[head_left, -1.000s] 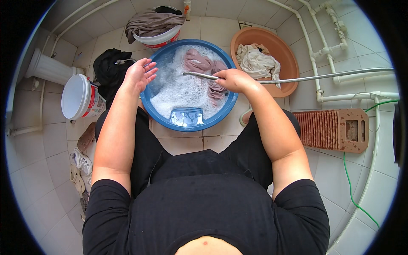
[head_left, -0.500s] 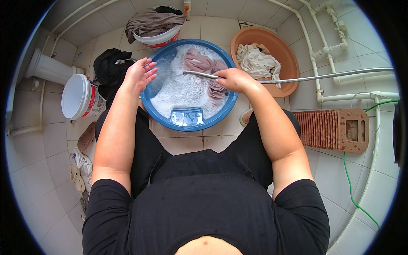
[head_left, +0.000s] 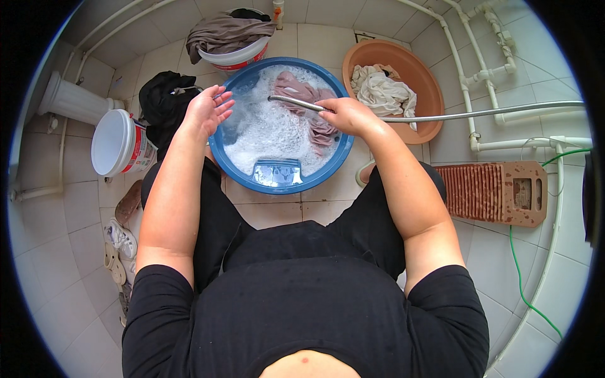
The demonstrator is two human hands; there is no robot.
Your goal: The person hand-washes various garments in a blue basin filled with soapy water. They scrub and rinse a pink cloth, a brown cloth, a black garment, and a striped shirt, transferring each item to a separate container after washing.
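A blue basin full of foamy water stands on the tiled floor in front of me, with a pink garment soaking at its far right. My right hand is closed around a metal shower hose, whose end points into the basin over the pink garment. My left hand hovers over the basin's left rim, fingers apart and holding nothing.
An orange basin with white cloth sits at the right, a white tub with grey-brown clothes behind. Black clothing and a tipped white bucket lie left. A washboard, pipes and a green cord are right; sandals lower left.
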